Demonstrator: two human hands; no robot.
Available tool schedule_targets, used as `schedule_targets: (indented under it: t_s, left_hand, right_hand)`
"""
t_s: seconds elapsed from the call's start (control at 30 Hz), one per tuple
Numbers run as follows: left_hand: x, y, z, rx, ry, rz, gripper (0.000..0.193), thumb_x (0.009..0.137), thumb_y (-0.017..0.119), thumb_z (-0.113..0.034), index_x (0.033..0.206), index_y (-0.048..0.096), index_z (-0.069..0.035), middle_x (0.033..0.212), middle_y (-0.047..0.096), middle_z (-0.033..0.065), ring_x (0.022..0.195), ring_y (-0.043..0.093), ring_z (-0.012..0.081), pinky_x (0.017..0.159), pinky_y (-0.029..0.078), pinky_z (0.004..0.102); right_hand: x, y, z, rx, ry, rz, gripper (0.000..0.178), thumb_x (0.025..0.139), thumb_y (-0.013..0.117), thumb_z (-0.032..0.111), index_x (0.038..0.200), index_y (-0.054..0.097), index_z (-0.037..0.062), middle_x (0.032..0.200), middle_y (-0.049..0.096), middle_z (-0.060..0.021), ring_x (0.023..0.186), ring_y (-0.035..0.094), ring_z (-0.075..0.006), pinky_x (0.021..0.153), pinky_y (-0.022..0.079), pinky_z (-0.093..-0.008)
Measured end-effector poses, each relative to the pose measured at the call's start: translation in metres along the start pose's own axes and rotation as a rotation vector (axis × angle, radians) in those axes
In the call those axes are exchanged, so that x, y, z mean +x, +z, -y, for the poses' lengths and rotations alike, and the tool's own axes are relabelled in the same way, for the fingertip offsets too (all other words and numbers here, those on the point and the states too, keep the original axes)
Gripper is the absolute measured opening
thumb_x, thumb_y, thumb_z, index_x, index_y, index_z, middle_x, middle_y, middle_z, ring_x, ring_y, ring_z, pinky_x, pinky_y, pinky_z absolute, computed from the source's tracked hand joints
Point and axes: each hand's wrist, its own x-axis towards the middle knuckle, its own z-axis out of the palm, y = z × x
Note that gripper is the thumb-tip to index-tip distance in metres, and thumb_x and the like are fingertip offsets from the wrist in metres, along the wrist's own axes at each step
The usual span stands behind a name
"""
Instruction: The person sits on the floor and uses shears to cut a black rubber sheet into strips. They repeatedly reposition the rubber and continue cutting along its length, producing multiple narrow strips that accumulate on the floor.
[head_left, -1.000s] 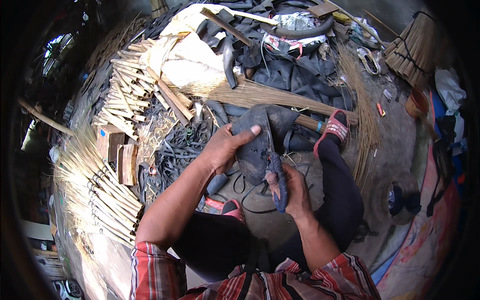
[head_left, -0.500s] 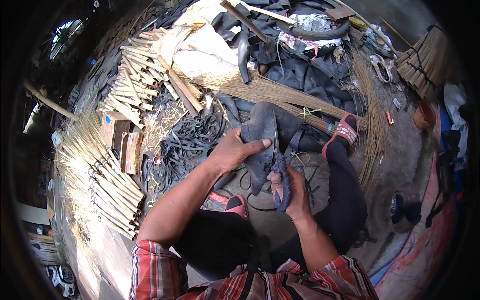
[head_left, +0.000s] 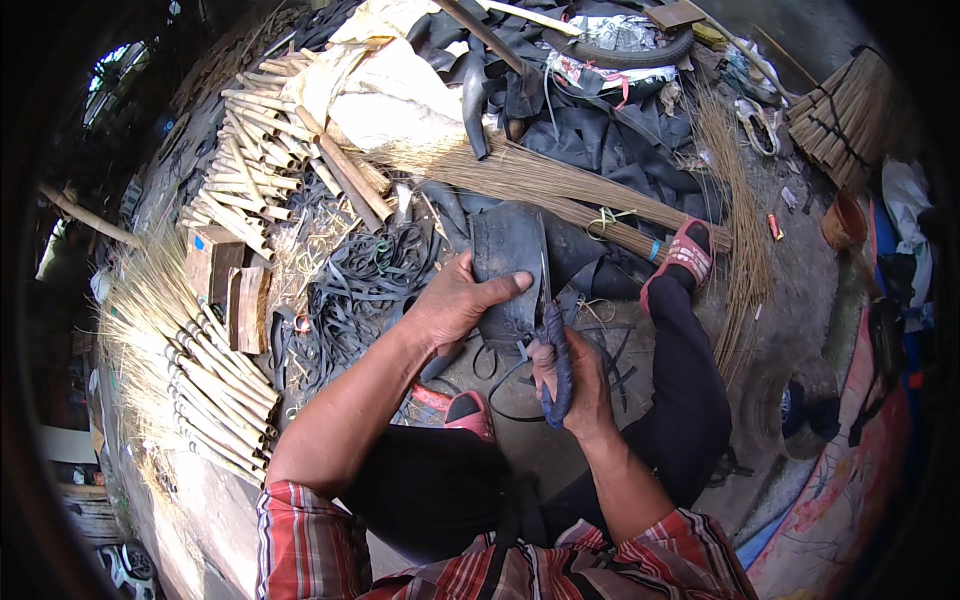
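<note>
Head view: a black rubber tube piece [head_left: 510,270] is gripped over the floor by the left hand [head_left: 455,300] while blue-handled scissors [head_left: 553,360], clenched by the right hand [head_left: 580,385], are best kept straight along the taut edge.

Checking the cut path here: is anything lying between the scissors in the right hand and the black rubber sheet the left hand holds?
Nothing visible. The right hand holds the scissors with blades already at the edge of the black rubber sheet, which the left hand grips. Loose rubber strips lie off to the left, clear of the blades.
</note>
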Motion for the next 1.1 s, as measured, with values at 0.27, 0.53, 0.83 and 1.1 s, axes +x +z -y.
schedule_targets:
  t_s: [0.27, 0.53, 0.83, 1.1]
  left_hand:
    - [-0.002, 0.001, -0.007, -0.027, -0.023, -0.032, 0.036, 0.093, 0.080, -0.011, 0.125, 0.064, -0.003, 0.109, 0.074, 0.0091, 0.096, 0.074, 0.0201, 0.088, 0.062, 0.0389]
    - [-0.004, 0.011, -0.002, 0.022, -0.056, -0.005, 0.040, 0.092, 0.081, -0.011, 0.127, 0.064, 0.000, 0.109, 0.075, 0.0089, 0.096, 0.074, 0.0197, 0.089, 0.062, 0.0375]
    - [-0.004, 0.012, -0.005, 0.051, -0.026, -0.088, 0.042, 0.093, 0.080, -0.009, 0.129, 0.061, -0.003, 0.111, 0.073, 0.0068, 0.097, 0.073, 0.0193, 0.091, 0.061, 0.0376]
    - [-0.006, 0.009, -0.009, -0.023, -0.067, -0.097, 0.040, 0.094, 0.079, -0.010, 0.129, 0.060, -0.003, 0.111, 0.073, 0.0065, 0.097, 0.073, 0.0187, 0.091, 0.061, 0.0385]
  right_hand:
    - [-0.005, 0.004, 0.005, 0.127, 0.062, 0.036, 0.040, 0.099, 0.075, 0.042, 0.094, 0.061, 0.0051, 0.072, 0.054, 0.0028, 0.064, 0.051, -0.0048, 0.057, 0.041, -0.0241]
    - [-0.005, -0.006, 0.002, 0.017, 0.066, 0.005, 0.045, 0.100, 0.071, 0.048, 0.104, 0.064, 0.0034, 0.074, 0.056, 0.0015, 0.060, 0.054, -0.0072, 0.054, 0.044, -0.0247]
    - [-0.001, 0.006, -0.002, 0.076, -0.197, -0.007, 0.040, 0.102, 0.070, 0.045, 0.103, 0.063, 0.0055, 0.074, 0.054, 0.0034, 0.059, 0.051, -0.0063, 0.053, 0.041, -0.0227]
    - [-0.013, -0.004, 0.001, -0.032, -0.026, 0.058, 0.031, 0.100, 0.073, 0.033, 0.099, 0.060, 0.0049, 0.078, 0.057, 0.0016, 0.068, 0.053, -0.0051, 0.057, 0.042, -0.0237]
